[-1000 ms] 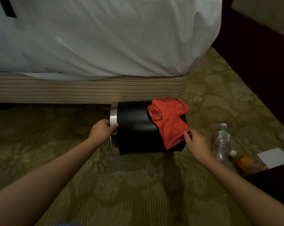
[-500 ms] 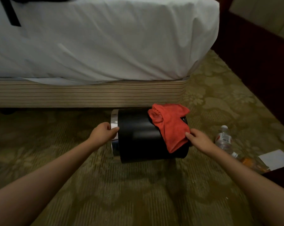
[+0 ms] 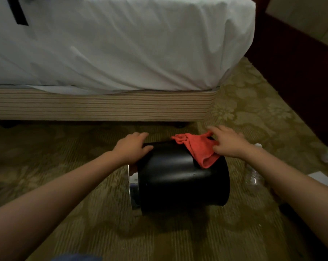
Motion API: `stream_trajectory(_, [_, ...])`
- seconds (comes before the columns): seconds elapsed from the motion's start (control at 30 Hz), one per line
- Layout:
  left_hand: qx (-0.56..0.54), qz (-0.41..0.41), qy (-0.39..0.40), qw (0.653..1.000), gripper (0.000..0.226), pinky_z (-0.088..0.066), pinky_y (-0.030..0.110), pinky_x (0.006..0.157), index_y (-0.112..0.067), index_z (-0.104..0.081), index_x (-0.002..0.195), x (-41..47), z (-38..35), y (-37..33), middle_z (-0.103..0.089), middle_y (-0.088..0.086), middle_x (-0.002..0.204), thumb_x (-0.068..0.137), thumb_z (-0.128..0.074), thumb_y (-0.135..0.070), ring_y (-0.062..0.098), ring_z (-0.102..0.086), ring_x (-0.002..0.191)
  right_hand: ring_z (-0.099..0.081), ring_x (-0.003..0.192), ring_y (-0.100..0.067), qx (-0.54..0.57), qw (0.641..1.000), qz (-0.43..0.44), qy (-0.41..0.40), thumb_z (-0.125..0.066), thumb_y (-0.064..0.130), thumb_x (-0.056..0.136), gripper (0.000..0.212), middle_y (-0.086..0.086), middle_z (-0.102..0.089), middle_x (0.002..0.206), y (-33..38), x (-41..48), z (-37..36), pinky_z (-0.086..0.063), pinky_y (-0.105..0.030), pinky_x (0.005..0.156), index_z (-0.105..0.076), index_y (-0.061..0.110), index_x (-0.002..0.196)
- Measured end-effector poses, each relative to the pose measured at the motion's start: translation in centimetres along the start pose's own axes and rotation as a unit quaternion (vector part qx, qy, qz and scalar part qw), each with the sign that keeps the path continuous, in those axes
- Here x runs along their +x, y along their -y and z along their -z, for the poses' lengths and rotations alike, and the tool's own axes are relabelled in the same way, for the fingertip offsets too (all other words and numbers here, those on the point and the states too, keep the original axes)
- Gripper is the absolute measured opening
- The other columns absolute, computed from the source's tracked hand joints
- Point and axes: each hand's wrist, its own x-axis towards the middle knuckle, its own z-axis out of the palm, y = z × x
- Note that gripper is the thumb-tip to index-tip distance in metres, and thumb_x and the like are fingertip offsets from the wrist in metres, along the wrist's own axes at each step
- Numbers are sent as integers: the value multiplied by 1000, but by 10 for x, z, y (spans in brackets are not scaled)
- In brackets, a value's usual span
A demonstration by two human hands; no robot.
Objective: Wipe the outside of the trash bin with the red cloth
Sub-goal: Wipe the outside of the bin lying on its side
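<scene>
Hands moved atop black cylindrical trash bin (image 3: 178,178), frame centre: left hand (image 3: 130,148) flat on it; right hand (image 3: 228,144) spread, pressing red cloth (image 3: 199,149).

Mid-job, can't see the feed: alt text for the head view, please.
A black trash bin lies on its side on patterned carpet, with the left hand resting on its top near the silver rim and the right hand on the red cloth draped over its other end. A white-sheeted bed stands behind.

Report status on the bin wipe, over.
Left hand rests on the bin, lying on its side. Right hand on the red cloth atop it. Bottle beside right forearm, apart from bin.
</scene>
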Motion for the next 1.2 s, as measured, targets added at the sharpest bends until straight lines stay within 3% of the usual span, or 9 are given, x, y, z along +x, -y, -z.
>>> stream_trajectory(0.13, [0,-70,29,997,60,-32,39,106,-17,-26,145,14,-5,-31,-35,8,146,94,-44,-42,26,-34,133,-41,129,-23,-10,998,56,35,-49,20,81,59,1,-45,139,28,4,-8,-30,-52,106,-40,31,138])
stream_trajectory(0.3, [19,-151,-12,988,56,-29,41,110,-12,-32,142,55,-9,-88,-35,13,145,95,-39,-43,31,-33,133,-47,126,-25,151,982,75,-88,-48,5,82,53,-6,-53,135,14,-3,-22,-36,-41,104,-50,17,133])
stream_trajectory(0.5, [23,-106,103,989,58,-26,46,110,-14,-35,139,88,-50,-142,-35,19,144,95,-29,-52,38,-33,132,-49,122,-35,176,954,73,-230,-45,-1,89,49,-20,-49,134,2,-13,-59,-39,-48,100,-40,1,138])
stream_trajectory(0.6, [91,-113,83,986,60,-23,48,108,-17,-31,141,90,-65,-141,-40,17,141,94,-21,-54,37,-35,130,-49,121,-30,208,948,53,-234,-41,6,94,46,-14,-52,134,-1,-7,-66,-31,-51,105,-37,7,140])
stream_trajectory(0.73, [105,-148,44,982,61,-27,46,108,-17,-35,138,83,-63,-128,-45,14,137,94,-19,-56,34,-40,126,-54,114,-25,165,954,-24,-250,-36,17,97,33,-7,-63,119,-3,5,-65,-17,-51,110,-50,18,127])
stream_trajectory(0.93, [225,-252,-5,941,70,-15,41,115,-15,-17,147,39,-50,-69,-22,8,153,93,-17,-58,26,-20,140,-55,112,-29,111,975,-48,-187,-39,12,91,34,-10,-61,117,3,16,-55,-17,-54,110,-50,16,122])
stream_trajectory(1.0, [252,-245,-24,936,76,-11,44,117,-13,-16,148,14,-48,-47,-18,13,154,90,-12,-62,30,-14,142,-54,111,-29,30,985,-32,-167,-39,12,89,30,-9,-60,115,9,20,-50,-15,-56,110,-51,14,116])
stream_trajectory(1.07, [257,-236,-52,936,77,-20,52,113,-9,-26,146,-8,-53,-40,-27,19,150,89,-15,-60,37,-23,139,-51,112,-29,-23,988,-23,-151,-38,12,90,27,-9,-59,114,12,22,-45,-12,-58,110,-51,13,114])
stream_trajectory(1.2, [233,-199,-81,949,72,-28,55,109,-9,-38,141,-15,-61,-46,-39,20,143,89,-23,-56,39,-33,134,-43,122,-31,-71,984,2,-161,-34,26,96,36,-13,-58,119,30,19,-49,-3,-62,109,-45,16,129])
